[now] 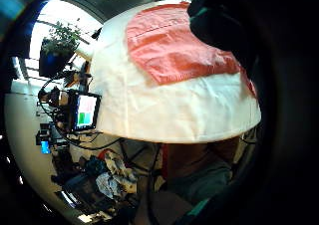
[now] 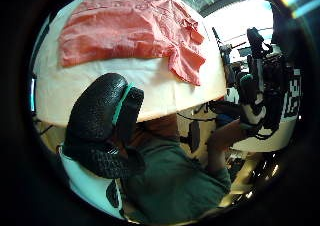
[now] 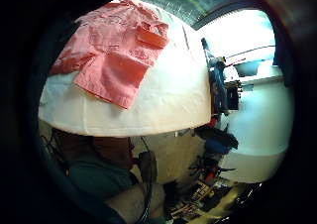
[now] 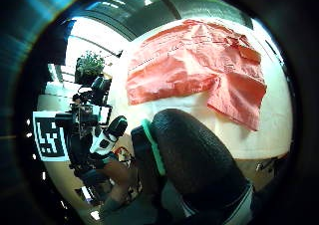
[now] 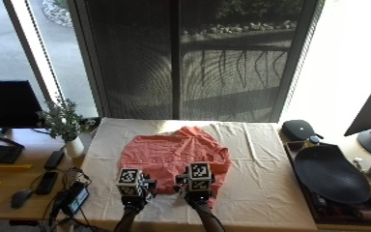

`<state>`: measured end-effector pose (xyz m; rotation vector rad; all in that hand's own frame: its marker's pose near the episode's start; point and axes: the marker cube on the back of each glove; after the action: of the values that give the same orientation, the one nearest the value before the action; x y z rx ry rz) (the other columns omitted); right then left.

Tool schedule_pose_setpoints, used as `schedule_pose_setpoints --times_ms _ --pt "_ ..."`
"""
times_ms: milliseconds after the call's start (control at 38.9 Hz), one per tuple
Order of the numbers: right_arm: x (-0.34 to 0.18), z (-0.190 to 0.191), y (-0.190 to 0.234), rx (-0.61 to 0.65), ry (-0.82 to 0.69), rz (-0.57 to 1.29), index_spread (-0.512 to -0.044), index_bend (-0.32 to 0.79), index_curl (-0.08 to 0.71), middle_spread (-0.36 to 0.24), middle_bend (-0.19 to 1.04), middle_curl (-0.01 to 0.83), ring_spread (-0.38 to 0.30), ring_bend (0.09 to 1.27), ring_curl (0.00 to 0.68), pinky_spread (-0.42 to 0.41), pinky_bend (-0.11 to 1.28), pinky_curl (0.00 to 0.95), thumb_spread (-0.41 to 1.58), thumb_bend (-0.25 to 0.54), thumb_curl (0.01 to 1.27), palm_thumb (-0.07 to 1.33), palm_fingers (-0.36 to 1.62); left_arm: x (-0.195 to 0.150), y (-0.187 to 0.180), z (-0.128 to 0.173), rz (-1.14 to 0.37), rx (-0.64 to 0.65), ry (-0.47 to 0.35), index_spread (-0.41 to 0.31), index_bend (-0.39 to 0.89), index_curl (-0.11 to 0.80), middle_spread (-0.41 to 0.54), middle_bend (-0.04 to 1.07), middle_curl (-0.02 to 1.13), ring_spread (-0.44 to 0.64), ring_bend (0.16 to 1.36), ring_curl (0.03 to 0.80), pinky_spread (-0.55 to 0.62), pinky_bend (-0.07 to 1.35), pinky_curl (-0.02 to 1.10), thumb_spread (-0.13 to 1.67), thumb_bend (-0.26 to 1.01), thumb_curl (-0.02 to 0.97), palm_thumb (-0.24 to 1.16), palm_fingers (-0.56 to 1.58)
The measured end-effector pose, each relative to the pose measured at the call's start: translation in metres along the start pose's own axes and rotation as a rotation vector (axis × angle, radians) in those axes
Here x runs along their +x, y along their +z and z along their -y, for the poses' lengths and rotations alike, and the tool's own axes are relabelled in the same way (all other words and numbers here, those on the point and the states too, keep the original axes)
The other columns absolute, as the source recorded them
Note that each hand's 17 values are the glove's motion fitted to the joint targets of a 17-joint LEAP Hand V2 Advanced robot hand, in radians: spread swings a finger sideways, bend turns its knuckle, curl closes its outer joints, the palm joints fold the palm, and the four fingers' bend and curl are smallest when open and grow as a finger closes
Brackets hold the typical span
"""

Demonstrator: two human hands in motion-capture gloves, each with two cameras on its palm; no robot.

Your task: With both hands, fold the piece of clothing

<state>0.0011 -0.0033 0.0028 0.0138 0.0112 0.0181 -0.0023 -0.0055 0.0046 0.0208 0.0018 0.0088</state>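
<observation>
White tablecloth (image 5: 263,159) carries a rumpled coral shirt (image 5: 176,157).

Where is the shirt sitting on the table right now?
In the outside view the coral shirt lies spread on the white tablecloth, a little left of the table's middle, its near edge just beyond the left hand and right hand.

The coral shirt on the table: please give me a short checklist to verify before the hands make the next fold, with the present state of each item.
1. Coral shirt lies on the white tablecloth, not hanging over an edge: ok.
2. Shirt spread flat: not ok; one part near the front edge is already turned over.
3. Left hand and right hand at the shirt's near edge: ok.
4. Either hand pinching cloth: cannot tell; the fingers are hidden.
5. Nothing lying on the shirt: ok.
</observation>
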Motion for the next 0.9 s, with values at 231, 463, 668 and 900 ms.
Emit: schedule_pose_setpoints --times_ms 231,463,668,900 --pt "-0.002 0.009 0.005 0.036 -0.009 -0.016 -0.333 0.17 0.12 0.009 0.16 0.07 0.139 0.2 0.058 0.233 0.65 0.227 0.89 0.102 0.09 0.21 0.06 -0.005 0.002 -0.001 -0.004 0.018 -0.011 -0.067 0.08 0.05 -0.007 0.23 0.18 0.15 0.51 0.193 0.13 0.64 0.22 0.87 0.13 0.105 0.25 0.4" --pt "-0.002 0.003 0.001 0.018 -0.01 -0.02 -0.383 0.17 0.183 0.016 0.16 0.116 0.17 0.21 0.097 0.266 0.67 0.268 1.1 0.068 0.14 0.22 0.03 -0.007 0.001 -0.003 -0.005 0.002 -0.023 -0.077 0.1 0.095 -0.008 0.23 0.24 0.17 0.55 0.232 0.16 0.68 0.26 1.06 0.09 0.154 0.26 0.36" --pt "0.001 0.006 0.004 -0.012 -0.041 -0.015 -0.398 0.17 0.22 0.018 0.16 0.148 0.182 0.23 0.126 0.278 0.69 0.29 1.17 0.038 0.17 0.24 0.01 -0.005 -0.007 -0.003 -0.008 0.031 -0.009 -0.08 0.11 0.126 -0.005 0.23 0.29 0.18 0.57 0.251 0.17 0.69 0.27 1.13 0.05 0.188 0.27 0.34" --pt "0.023 0.012 0.025 -0.111 -0.06 -0.032 -0.405 0.15 0.238 0.022 0.17 0.176 0.187 0.24 0.152 0.277 0.71 0.312 1.16 -0.009 0.21 0.24 -0.02 -0.014 0.021 0.018 -0.009 0.064 -0.018 -0.081 0.12 0.155 -0.006 0.24 0.32 0.18 0.58 0.264 0.18 0.69 0.28 1.15 0.02 0.225 0.29 0.33"
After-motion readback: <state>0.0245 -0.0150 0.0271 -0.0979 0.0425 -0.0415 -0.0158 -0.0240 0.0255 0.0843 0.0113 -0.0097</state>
